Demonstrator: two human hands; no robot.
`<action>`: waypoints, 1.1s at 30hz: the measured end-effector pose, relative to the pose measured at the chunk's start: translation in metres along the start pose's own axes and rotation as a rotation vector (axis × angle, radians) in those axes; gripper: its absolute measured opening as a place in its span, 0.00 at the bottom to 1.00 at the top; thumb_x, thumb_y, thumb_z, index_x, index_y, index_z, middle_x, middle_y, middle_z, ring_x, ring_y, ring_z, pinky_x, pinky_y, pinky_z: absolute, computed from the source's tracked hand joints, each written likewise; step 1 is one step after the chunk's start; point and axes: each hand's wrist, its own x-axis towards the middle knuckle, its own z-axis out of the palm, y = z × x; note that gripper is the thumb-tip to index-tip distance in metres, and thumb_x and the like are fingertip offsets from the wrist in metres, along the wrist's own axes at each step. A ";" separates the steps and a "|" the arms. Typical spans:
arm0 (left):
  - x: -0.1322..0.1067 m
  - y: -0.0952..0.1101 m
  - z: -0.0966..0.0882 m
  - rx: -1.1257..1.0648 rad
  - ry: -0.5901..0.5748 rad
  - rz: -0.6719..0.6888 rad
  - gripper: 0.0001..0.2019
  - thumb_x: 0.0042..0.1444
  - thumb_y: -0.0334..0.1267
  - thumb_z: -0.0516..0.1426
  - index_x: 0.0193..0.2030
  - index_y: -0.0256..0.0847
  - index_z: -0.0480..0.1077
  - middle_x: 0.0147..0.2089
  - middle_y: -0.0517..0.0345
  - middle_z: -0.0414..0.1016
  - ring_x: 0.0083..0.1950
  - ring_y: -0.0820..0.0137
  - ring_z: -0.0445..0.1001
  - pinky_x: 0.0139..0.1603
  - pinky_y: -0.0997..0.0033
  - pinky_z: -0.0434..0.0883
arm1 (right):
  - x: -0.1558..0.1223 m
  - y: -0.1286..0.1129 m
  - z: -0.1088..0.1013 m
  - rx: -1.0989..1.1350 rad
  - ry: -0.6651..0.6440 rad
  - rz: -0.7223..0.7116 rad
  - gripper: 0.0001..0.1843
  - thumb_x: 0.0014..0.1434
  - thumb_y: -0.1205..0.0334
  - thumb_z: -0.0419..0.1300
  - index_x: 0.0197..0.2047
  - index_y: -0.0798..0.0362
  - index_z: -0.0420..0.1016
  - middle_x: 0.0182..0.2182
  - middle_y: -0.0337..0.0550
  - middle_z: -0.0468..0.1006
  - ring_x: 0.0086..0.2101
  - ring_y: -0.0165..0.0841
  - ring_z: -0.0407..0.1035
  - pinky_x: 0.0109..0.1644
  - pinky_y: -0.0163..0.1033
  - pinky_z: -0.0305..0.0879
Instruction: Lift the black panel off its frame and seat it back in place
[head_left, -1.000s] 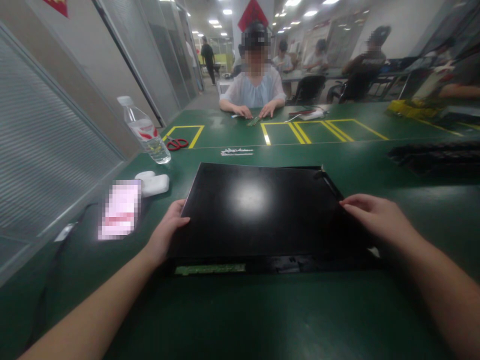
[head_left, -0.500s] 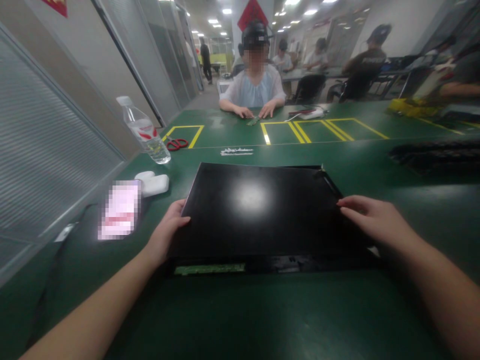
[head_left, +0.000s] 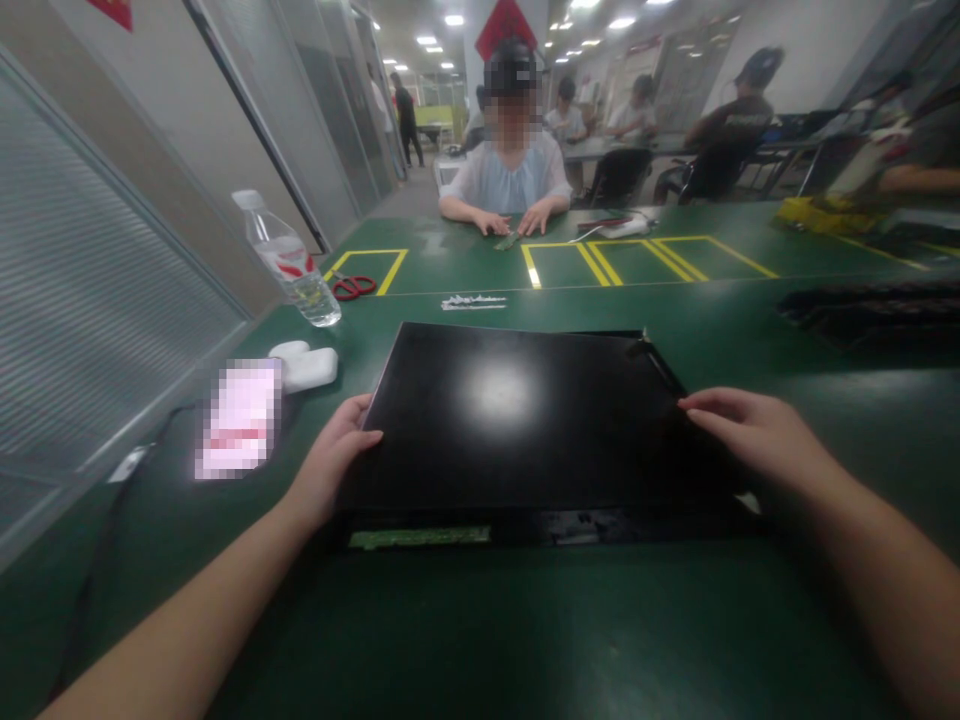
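Worktop [head_left: 480,640] of smooth dark green lies beneath a shallow black rectangular frame [head_left: 517,528], and over that frame, directly before the person, sits a glossy black flat panel [head_left: 465,450] with a round white glare. A clear plastic bottle [head_left: 289,262] with a white cap stands beyond to the left. The left hand [head_left: 334,450] has its grip on the panel's left edge, thumb on top; the right hand [head_left: 750,425] keeps a narrow grip at the right edge, whether on panel or frame I cannot tell. A thin green strip [head_left: 420,538] shows along the frame's near side.
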 end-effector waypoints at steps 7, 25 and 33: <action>-0.004 0.012 -0.001 0.112 0.054 0.148 0.23 0.47 0.51 0.71 0.50 0.45 0.85 0.64 0.49 0.83 0.71 0.38 0.73 0.67 0.48 0.75 | 0.003 0.006 0.000 0.076 0.014 0.040 0.15 0.53 0.45 0.65 0.37 0.44 0.86 0.37 0.47 0.87 0.42 0.51 0.81 0.46 0.54 0.75; 0.010 0.000 -0.013 0.574 0.096 0.210 0.15 0.54 0.55 0.66 0.37 0.48 0.87 0.69 0.48 0.81 0.71 0.38 0.75 0.78 0.41 0.63 | 0.003 0.003 -0.002 0.192 0.012 0.051 0.15 0.49 0.43 0.69 0.34 0.44 0.86 0.36 0.50 0.87 0.41 0.55 0.80 0.47 0.59 0.74; 0.010 0.000 -0.015 0.604 0.099 0.196 0.16 0.53 0.55 0.66 0.39 0.47 0.88 0.69 0.48 0.81 0.69 0.37 0.78 0.75 0.41 0.67 | 0.001 0.006 -0.002 0.179 -0.001 0.048 0.15 0.55 0.47 0.67 0.38 0.47 0.88 0.40 0.51 0.88 0.42 0.51 0.80 0.46 0.52 0.72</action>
